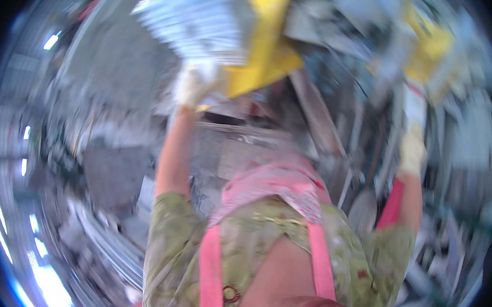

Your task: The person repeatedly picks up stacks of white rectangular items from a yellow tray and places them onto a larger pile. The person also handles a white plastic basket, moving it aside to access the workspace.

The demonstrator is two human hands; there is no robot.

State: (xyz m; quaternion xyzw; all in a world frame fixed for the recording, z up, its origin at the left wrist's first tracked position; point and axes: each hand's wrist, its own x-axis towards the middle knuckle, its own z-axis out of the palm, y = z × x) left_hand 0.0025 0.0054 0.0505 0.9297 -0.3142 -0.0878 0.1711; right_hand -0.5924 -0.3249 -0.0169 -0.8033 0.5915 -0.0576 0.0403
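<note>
My left hand, in a pale glove, is raised at the upper middle and grips the lower end of a ribbed white-blue sheet. A yellow sheet hangs against it, reaching down beside the glove. Further right, my right hand, also gloved, is closed around a narrow white piece with a red mark at its top. Yellow sheeting shows just above that piece; whether they are joined cannot be made out. Motion smears both hands and what they hold.
A large grey slab or board fills the upper left. Below the left-hand sheets lies a flat grey-brown board, with a wooden strip slanting beside it. Blurred scrap and sheets crowd both sides. Bright lights line the left edge.
</note>
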